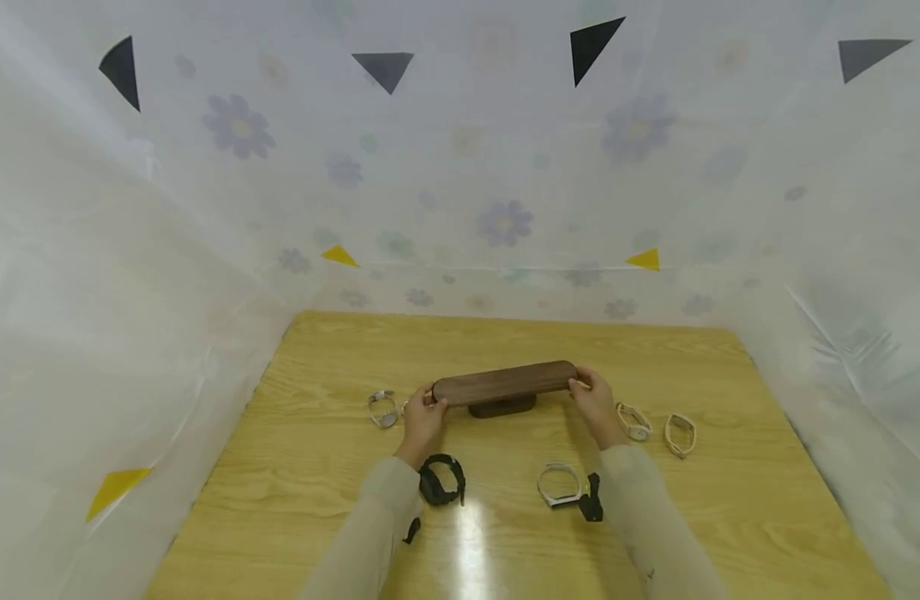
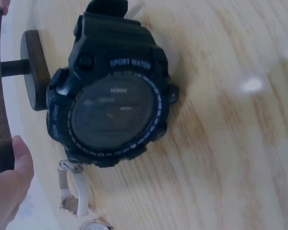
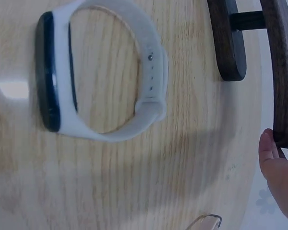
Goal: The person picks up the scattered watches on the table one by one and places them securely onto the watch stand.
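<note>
The left hand (image 1: 422,427) and right hand (image 1: 597,413) each pinch one end of the stand (image 1: 505,384), near the middle of the table (image 1: 340,350); uneven lifting could tip it. A low forearm might knock the black watch (image 2: 113,112) or white band (image 3: 151,52) on the near side, while bare wood runs beyond the stand to the far edge.
</note>
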`<state>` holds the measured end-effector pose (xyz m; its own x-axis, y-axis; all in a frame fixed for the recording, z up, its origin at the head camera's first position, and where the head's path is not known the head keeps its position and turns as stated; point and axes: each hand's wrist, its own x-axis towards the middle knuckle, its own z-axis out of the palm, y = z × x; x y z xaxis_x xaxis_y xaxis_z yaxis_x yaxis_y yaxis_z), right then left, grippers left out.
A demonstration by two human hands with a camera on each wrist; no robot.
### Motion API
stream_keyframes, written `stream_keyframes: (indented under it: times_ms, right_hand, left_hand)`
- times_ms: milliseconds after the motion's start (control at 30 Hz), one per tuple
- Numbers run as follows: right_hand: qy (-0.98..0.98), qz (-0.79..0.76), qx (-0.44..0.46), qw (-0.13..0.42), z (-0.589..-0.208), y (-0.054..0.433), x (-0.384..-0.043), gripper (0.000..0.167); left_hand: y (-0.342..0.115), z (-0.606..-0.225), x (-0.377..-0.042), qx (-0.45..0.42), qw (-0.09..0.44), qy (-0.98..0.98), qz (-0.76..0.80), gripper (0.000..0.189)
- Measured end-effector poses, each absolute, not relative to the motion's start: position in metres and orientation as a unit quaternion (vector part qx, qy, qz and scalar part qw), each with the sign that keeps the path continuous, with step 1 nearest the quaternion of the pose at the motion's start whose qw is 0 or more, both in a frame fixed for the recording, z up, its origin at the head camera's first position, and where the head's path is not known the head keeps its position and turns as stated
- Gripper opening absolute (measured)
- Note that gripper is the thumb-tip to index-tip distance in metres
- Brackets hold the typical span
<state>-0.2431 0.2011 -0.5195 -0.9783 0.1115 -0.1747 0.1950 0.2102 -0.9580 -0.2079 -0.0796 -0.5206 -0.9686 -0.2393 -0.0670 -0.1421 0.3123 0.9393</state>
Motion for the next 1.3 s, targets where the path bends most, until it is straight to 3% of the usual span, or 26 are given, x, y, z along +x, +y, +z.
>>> stream_keyframes:
  times_ms: [200,433,667,800,933,1033,1167,1300]
  right_hand:
    - [0.766,-0.629,0.134,-0.025,-0.524,0.201,-0.235,0.036]
    - [0.761,-0.633,0.144,-0.025,-0.525,0.201,-0.22,0.042]
    - [0.743,-0.651,0.147,-0.059,-0.53,0.203,-0.21,0.039]
    - [0.733,-0.66,0.145,-0.082,-0.533,0.205,-0.205,0.036]
    - [0.737,-0.655,0.149,-0.079,-0.534,0.208,-0.199,0.035]
    - [0.739,-0.652,0.155,-0.071,-0.534,0.21,-0.196,0.035]
    - [0.732,-0.659,0.158,-0.068,-0.533,0.214,-0.195,0.037]
    - [0.73,-0.661,0.159,-0.064,-0.532,0.217,-0.196,0.038]
  left_hand:
    - [-0.082,-0.52,-0.212,0.121,0.028,-0.818,-0.561,0.041]
    - [-0.081,-0.518,-0.213,0.137,-0.001,-0.792,-0.595,0.044]
    - [-0.091,-0.574,-0.241,0.094,0.024,-0.772,-0.628,0.046]
    - [-0.09,-0.569,-0.241,0.107,0.004,-0.78,-0.616,0.046]
    - [-0.097,-0.616,-0.262,0.052,0.044,-0.798,-0.598,0.044]
    - [-0.103,-0.69,-0.296,0.02,0.073,-0.805,-0.588,0.047]
    - [-0.106,-0.761,-0.334,0.033,0.075,-0.814,-0.575,0.049]
    - [-0.108,-0.804,-0.356,0.029,0.072,-0.82,-0.567,0.051]
